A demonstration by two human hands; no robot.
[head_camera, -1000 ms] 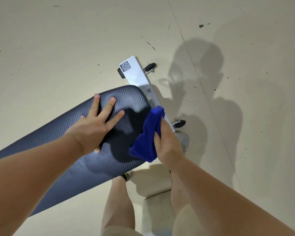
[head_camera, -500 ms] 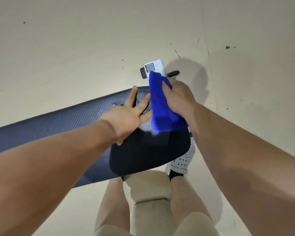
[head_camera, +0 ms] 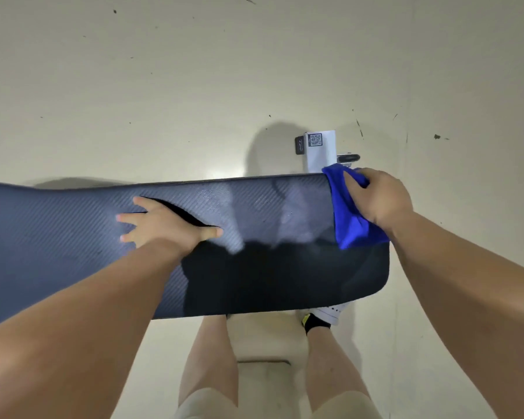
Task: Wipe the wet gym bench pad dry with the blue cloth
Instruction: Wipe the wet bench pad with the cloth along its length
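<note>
Pale scuffed floor (head_camera: 164, 86) lies under a dark textured bench pad (head_camera: 270, 213). Left hand (head_camera: 161, 225) presses flat, fingers spread. Right hand (head_camera: 378, 201) clutches the blue cloth (head_camera: 348, 225) at the pad's right end; soft and light, it likely bunches easily.

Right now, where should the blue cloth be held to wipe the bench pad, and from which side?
Grip the blue cloth by its bunched far end from above, as the right hand does: that end sits at the far right corner of the pad, its loose tail lying flat on it.
</note>
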